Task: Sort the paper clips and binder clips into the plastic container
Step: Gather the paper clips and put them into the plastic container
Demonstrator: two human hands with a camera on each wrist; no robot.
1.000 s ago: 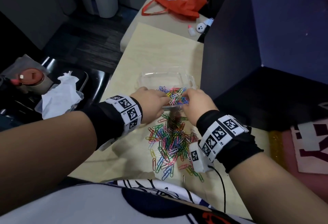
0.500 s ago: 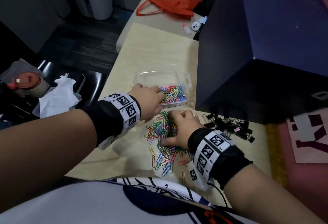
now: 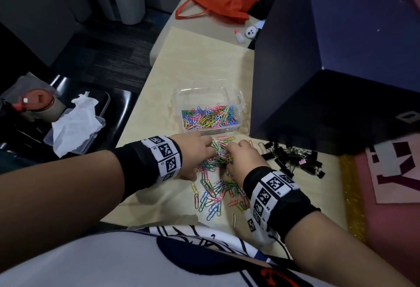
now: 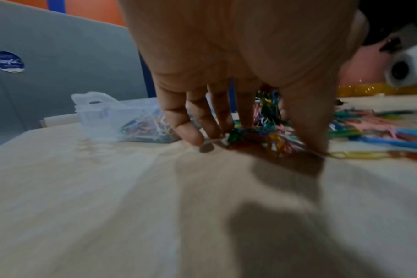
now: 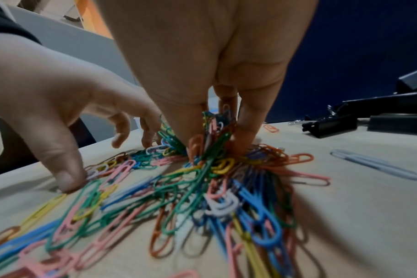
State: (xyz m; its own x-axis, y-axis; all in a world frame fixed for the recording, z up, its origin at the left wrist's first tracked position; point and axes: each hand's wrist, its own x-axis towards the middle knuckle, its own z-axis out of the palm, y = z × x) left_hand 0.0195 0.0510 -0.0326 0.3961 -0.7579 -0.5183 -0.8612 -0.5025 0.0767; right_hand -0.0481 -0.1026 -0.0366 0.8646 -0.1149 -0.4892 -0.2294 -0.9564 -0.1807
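Step in hand: gathering loose paper clips (image 3: 214, 178) from the table (image 3: 200, 59), just on the person's side of the plastic container (image 3: 209, 107), which is partly filled with clips. The right hand (image 3: 244, 158) pinches a bunch with curled fingers. The left hand (image 3: 193, 150) rests beside it, fingers spread and relaxed, gripping nothing. Binder clips (image 3: 293, 158) lie untouched to the container's right. Next move, in my judgement: lift the bunch into the container. Compared with 0.5 s ago, the left hand has left the container for the pile.
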